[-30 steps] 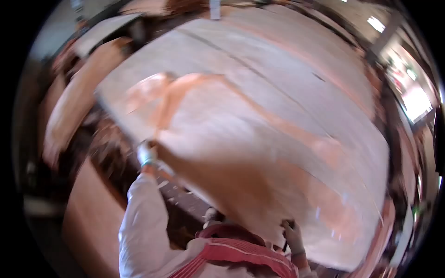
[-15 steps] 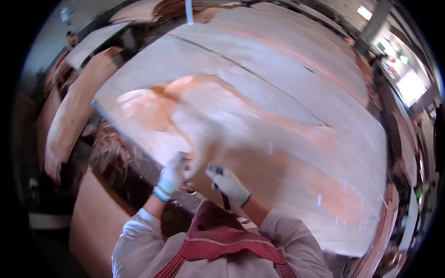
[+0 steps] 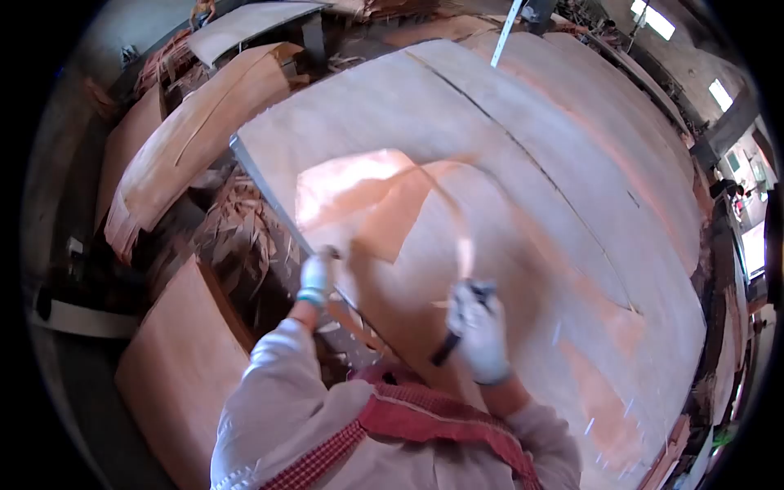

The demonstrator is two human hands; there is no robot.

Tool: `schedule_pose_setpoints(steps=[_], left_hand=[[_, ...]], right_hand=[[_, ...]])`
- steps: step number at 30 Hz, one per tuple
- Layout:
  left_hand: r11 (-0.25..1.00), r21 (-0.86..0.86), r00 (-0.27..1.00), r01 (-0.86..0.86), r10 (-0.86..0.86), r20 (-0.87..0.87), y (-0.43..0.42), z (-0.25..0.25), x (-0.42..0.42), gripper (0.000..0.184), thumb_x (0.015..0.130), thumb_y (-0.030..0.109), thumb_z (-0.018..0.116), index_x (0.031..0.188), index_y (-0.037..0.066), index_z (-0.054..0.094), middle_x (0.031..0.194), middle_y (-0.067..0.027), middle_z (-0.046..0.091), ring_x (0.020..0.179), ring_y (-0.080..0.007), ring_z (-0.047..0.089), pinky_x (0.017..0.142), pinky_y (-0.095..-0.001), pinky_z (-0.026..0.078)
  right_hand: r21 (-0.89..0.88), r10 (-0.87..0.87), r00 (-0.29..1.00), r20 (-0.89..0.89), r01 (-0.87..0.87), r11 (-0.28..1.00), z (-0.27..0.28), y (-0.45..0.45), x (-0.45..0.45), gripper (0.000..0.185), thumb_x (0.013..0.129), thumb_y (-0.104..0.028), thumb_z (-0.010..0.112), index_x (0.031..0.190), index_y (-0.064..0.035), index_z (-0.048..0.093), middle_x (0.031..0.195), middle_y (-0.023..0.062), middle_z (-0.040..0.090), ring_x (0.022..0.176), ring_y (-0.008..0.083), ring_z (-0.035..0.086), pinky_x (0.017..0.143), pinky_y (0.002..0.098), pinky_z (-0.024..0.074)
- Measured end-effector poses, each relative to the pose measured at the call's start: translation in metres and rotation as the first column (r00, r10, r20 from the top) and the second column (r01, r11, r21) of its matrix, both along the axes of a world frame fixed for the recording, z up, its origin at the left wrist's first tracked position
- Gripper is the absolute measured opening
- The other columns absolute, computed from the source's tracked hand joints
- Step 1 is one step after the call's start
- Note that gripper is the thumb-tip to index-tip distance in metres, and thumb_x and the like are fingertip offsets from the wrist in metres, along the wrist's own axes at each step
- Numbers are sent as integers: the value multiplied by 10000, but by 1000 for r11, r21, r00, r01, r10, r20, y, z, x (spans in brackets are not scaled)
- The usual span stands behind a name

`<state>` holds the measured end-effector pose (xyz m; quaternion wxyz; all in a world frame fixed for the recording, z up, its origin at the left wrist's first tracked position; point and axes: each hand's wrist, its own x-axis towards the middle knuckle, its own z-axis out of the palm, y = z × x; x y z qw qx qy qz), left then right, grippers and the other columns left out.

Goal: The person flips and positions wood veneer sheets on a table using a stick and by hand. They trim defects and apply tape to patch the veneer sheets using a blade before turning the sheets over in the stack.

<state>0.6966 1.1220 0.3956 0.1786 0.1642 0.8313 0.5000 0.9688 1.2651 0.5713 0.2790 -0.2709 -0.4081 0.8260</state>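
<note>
My left hand (image 3: 317,273), in a white glove, is closed at the near-left edge of a large stack of pale wood veneer sheets (image 3: 359,106). What its fingers hold is hidden. A narrow strip of veneer (image 3: 349,325) hangs just below it, beside the edge. My right hand (image 3: 480,339), also gloved, is closed around a black-handled tool (image 3: 445,349) over the sheet; I cannot make out its blade. A curved veneer strip (image 3: 464,249) rises from the fingers of this hand. Ahead of both hands lies a loose orange-toned veneer piece (image 3: 396,220).
Torn veneer scraps (image 3: 241,224) heap on the floor at the left. A curved bundle of veneer (image 3: 196,131) and an upright board (image 3: 184,359) stand nearby. A long dark crack (image 3: 523,147) crosses the top sheet. A person (image 3: 202,12) is at the far upper left.
My hands have moved apart: the right one with the tool went right, the left one to the sheet's edge. A veneer strip now stretches up from the right hand. The view has turned left.
</note>
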Motion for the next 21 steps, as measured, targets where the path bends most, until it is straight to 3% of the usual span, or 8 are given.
schedule_pose_setpoints(steps=[1,2,4,6,11,15,19,21], left_hand=[[995,14,864,101,-81,-497,-17,-34,-50,213,915,176,452,985,68,622,829,-146,655,694,-255,619,674,-370,490],[974,-225,765,9,-152,-626,-24,-4,-67,194,908,173,495,1057,100,595,879,-192,647,774,-341,637,712,-419,499],[901,-428,851,70,-278,-446,-25,42,-98,303,892,295,553,1149,136,587,1111,-202,605,1002,-371,585,805,-480,487],[799,-590,710,-119,-347,-613,-1,75,-113,469,854,436,587,1235,164,563,1451,-152,352,1329,-370,317,1062,-557,246],[866,-500,587,24,-417,-694,99,67,-123,503,841,404,606,1286,187,513,1441,-136,377,1376,-329,264,1116,-532,164],[483,-863,559,146,-760,-331,165,55,-147,429,842,355,603,1233,188,548,1448,-78,381,1394,-282,235,1116,-561,128],[477,-842,570,254,-776,-268,231,79,-153,320,870,323,544,1144,164,590,1145,-137,624,1086,-334,575,953,-491,423],[635,-748,515,194,-715,-473,271,77,-159,309,891,299,480,1146,155,580,977,-160,664,903,-372,632,788,-485,504]], right_hand=[[119,-60,986,157,42,992,23,16,-1,104,930,-137,548,850,-70,553,627,-32,483,491,53,427,420,187,318],[143,-104,981,162,80,986,29,31,1,115,940,-134,528,857,-58,554,622,-37,474,484,51,413,427,184,321],[248,-122,963,239,61,967,31,55,3,151,959,-143,493,860,-44,551,623,-34,469,477,43,386,435,189,301],[213,-114,955,275,55,976,28,65,5,164,965,-147,482,863,-38,551,623,-33,465,478,36,377,437,192,287],[234,-132,918,375,44,971,20,59,7,159,965,-136,479,876,-29,557,629,-27,470,479,32,376,441,192,273],[192,-138,889,437,58,980,24,57,22,156,957,-139,493,887,-17,562,643,-20,479,519,36,399,465,194,302],[248,-219,867,447,115,962,9,65,44,184,959,-171,501,985,-14,594,703,-10,532,541,44,427,477,194,332],[258,-281,808,518,166,952,3,71,60,254,960,-186,504,1137,-20,578,816,17,570,568,65,485,487,200,377]])
